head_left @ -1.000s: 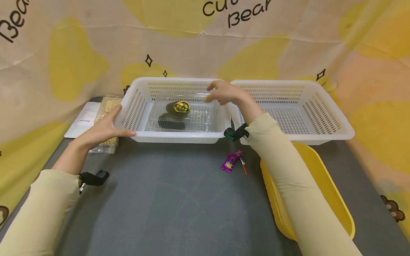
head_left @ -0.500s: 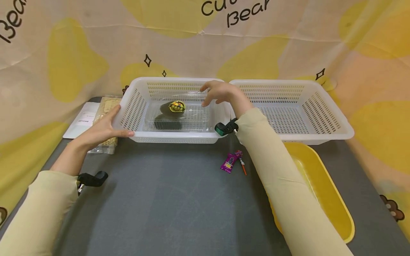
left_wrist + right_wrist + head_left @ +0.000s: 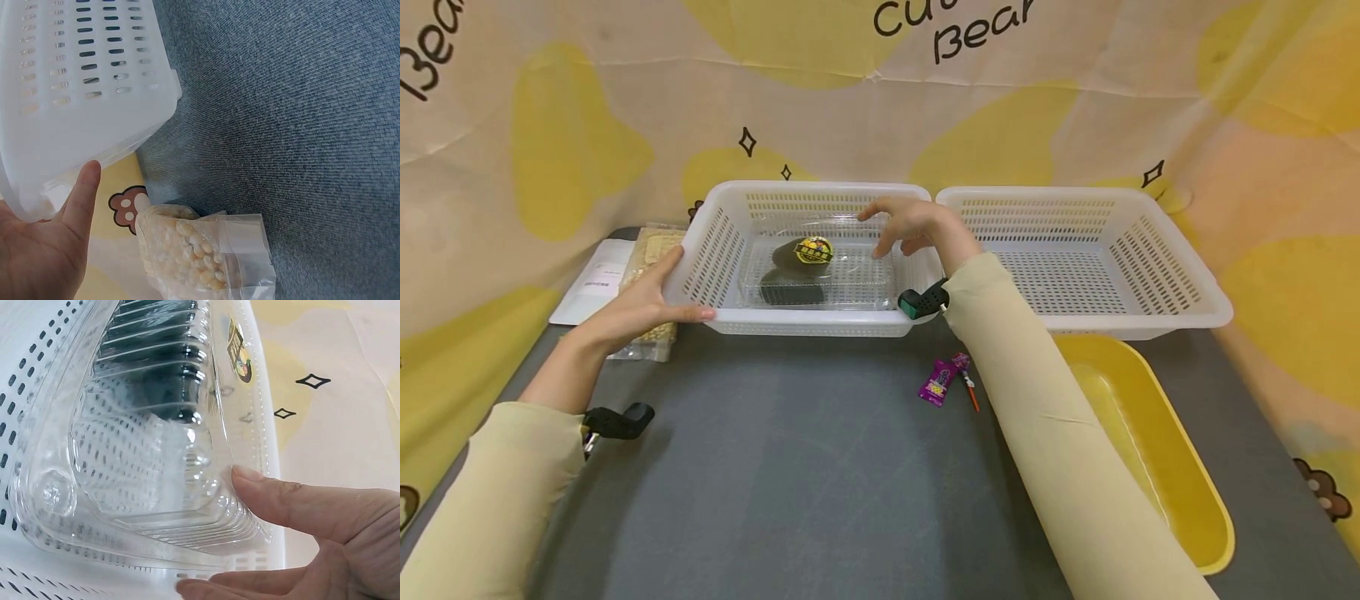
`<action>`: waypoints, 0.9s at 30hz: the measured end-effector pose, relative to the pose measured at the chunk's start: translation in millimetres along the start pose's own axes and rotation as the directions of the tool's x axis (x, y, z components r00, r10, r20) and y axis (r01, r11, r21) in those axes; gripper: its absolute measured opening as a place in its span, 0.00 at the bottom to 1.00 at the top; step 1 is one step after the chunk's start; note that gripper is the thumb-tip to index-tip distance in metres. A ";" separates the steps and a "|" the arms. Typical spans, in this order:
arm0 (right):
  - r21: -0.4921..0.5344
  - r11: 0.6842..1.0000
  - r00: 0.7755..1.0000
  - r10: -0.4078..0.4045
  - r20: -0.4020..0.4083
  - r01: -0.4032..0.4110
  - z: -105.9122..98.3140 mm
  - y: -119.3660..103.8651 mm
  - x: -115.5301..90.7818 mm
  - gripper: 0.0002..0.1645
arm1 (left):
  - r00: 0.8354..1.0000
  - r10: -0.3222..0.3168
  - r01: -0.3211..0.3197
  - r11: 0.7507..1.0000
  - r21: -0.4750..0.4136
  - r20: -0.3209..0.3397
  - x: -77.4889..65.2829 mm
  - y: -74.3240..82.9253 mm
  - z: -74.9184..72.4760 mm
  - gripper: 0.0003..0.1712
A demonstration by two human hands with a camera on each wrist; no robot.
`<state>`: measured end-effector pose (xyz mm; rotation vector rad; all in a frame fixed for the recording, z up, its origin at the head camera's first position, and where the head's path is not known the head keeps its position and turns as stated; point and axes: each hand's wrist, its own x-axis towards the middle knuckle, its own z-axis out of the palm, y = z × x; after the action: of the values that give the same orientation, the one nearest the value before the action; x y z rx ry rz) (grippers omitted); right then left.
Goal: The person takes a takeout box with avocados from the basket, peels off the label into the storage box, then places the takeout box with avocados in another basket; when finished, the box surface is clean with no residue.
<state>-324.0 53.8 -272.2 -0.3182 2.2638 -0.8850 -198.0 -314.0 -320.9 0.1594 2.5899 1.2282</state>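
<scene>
My left hand (image 3: 642,293) rests at the left end of a white perforated plastic basket (image 3: 811,320), its thumb on the front rim and its straight fingers along the outer side. Inside that basket lies a clear plastic clamshell box (image 3: 125,469) with dark green contents and a round yellow-and-black sticker (image 3: 813,250). Over the right end of the box is my right hand (image 3: 917,225), fingers spread. In the right wrist view its thumb overlaps the box's edge, with the other fingers lower down beside the box's end.
A second white perforated basket (image 3: 1150,322) stands to the right. In front of it sits a yellow tray (image 3: 1172,450). A purple candy packet (image 3: 937,382) and a lollipop (image 3: 967,379) lie on the grey table. Left are a bag of pale kernels (image 3: 194,256) and a white packet (image 3: 597,279).
My right hand has moved slightly left over the clamshell box. The box has shifted a little left in the basket. My left hand stays at the basket's end.
</scene>
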 end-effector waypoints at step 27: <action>0.331 0.938 0.994 -0.106 -0.014 0.104 1.2 2.6 -6.9 0.35 | 1.000 0.009 -0.009 1.000 -0.018 -0.004 -1.7 0.7 0.2 0.66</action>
<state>-318.1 58.2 -271.1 -0.2880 2.0618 -1.2982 -196.3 -313.7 -320.1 0.1653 2.5836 1.2560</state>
